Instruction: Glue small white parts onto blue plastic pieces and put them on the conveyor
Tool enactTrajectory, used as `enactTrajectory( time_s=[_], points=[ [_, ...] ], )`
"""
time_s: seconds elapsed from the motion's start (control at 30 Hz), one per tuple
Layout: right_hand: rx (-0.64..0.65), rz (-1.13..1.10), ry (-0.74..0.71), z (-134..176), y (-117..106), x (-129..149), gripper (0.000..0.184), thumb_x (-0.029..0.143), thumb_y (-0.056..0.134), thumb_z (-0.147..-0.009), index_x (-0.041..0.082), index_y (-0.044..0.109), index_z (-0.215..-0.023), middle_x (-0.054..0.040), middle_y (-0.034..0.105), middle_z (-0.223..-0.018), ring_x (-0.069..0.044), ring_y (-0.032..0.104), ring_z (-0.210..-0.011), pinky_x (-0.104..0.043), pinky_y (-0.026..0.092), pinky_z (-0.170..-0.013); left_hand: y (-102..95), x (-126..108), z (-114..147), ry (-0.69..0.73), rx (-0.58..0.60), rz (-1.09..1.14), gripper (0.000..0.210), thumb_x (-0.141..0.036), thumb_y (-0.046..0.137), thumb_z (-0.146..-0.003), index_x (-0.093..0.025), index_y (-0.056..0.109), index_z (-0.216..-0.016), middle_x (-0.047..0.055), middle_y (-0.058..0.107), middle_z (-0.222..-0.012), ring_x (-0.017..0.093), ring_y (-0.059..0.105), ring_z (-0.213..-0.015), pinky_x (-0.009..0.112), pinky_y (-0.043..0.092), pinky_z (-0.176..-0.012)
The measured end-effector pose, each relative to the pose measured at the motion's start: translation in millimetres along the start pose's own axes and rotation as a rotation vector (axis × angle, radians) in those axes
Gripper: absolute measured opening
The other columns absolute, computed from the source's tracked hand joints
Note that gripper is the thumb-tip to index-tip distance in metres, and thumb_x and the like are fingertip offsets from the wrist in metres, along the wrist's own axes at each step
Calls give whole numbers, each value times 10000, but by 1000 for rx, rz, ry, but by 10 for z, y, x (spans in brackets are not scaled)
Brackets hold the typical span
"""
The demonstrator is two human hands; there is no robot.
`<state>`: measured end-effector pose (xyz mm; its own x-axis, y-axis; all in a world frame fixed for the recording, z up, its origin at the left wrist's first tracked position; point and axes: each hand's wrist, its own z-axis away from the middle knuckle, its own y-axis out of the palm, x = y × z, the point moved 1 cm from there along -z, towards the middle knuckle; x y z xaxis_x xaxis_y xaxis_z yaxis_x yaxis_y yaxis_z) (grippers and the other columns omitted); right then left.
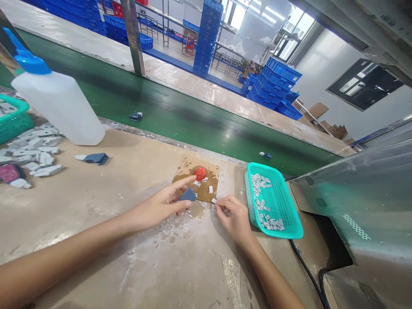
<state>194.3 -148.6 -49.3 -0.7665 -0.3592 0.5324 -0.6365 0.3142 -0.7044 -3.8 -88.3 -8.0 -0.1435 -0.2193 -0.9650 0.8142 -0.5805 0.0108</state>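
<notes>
My left hand [157, 206] grips a dark blue plastic part [188, 195] between thumb and fingers, its index finger stretched out towards a small red cap [200, 173]. The cap sits on a wet brown board [183, 171]. A few small white pieces [210, 189] lie on that board beside the cap. At the board's near right corner, my right hand [234, 216] pinches a small white piece [214, 200] between thumb and index finger. Both hands are just above the worktable, a short gap apart.
Right of my right hand stands a turquoise basket [298, 229] holding many small white pieces. To the left are a white squeeze bottle [71, 103], a pile of grey parts [32, 150] and a blue-and-white part [96, 158]. Beyond runs a green conveyor [180, 128] carrying two parts.
</notes>
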Motion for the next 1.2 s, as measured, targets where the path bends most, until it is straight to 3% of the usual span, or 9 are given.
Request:
enactTrajectory(
  time_s=[0.1, 0.2, 0.3, 0.47, 0.67, 0.83, 1.07, 1.2],
  points=[
    [12, 15, 4, -2, 7, 3, 171, 83, 478, -765, 150, 611, -683, -36, 583, -645, -120, 548, -578, -202, 442, -518, -1, -17, -18, 47, -12, 52, 468, -237, 656, -578, -236, 527, -1028, -5, 579, -781, 142, 566, -709, 246, 457, -617],
    [12, 33, -9, -5, 11, -12, 177, 85, 476, -774, 139, 624, -693, -45, 587, -643, -123, 554, -581, -203, 442, -519, -7, -30, -33, 28, -6, 43, 272, -229, 684, -549, -188, 531, -770, -18, 576, -680, 119, 555, -610, 235, 448, -570],
    [12, 41, -17, 1, 14, -25, 183, 86, 477, -776, 136, 631, -690, -49, 590, -642, -124, 558, -580, -205, 444, -516, -2, -30, -32, -14, -11, 67, 224, -199, 701, -513, -171, 556, -680, -17, 580, -662, 103, 542, -577, 226, 444, -553],
    [-42, -21, -6, -2, -24, 18, 172, 89, 492, -774, 147, 637, -704, -46, 602, -649, -125, 561, -577, -214, 448, -501, 45, 7, -12, -62, -27, 125, 201, -179, 698, -509, -173, 613, -691, -8, 629, -679, 113, 571, -619, 236, 467, -606],
    [-177, -290, 62, -44, -105, 235, 125, 80, 568, -748, 175, 650, -745, -34, 627, -682, -132, 585, -622, -239, 475, -547, 107, 42, -7, -64, -13, 171, 228, -197, 696, -531, -179, 579, -726, 11, 678, -780, 138, 617, -678, 274, 490, -681],
    [-101, -430, 46, -33, -111, 439, 148, 82, 581, -744, 193, 654, -810, -27, 614, -692, -129, 571, -611, -251, 476, -539, 123, 71, -10, -26, -11, 139, 231, -195, 706, -533, -181, 555, -708, 25, 682, -837, 166, 628, -751, 299, 486, -721],
    [-39, -420, -7, -23, -110, 486, 185, 84, 562, -767, 212, 659, -857, -25, 595, -753, -125, 580, -680, -243, 484, -577, 153, 86, 21, -29, 10, 183, 227, -196, 699, -547, -178, 569, -732, 7, 663, -787, 147, 611, -710, 278, 478, -681],
    [-12, -322, -36, -38, -151, 516, 184, 124, 562, -770, 210, 660, -900, -40, 526, -836, -134, 548, -725, -275, 488, -619, 189, 97, 38, -51, -57, 205, 252, -210, 711, -536, -178, 573, -744, 2, 652, -768, 147, 604, -719, 270, 472, -681]
  ],
)
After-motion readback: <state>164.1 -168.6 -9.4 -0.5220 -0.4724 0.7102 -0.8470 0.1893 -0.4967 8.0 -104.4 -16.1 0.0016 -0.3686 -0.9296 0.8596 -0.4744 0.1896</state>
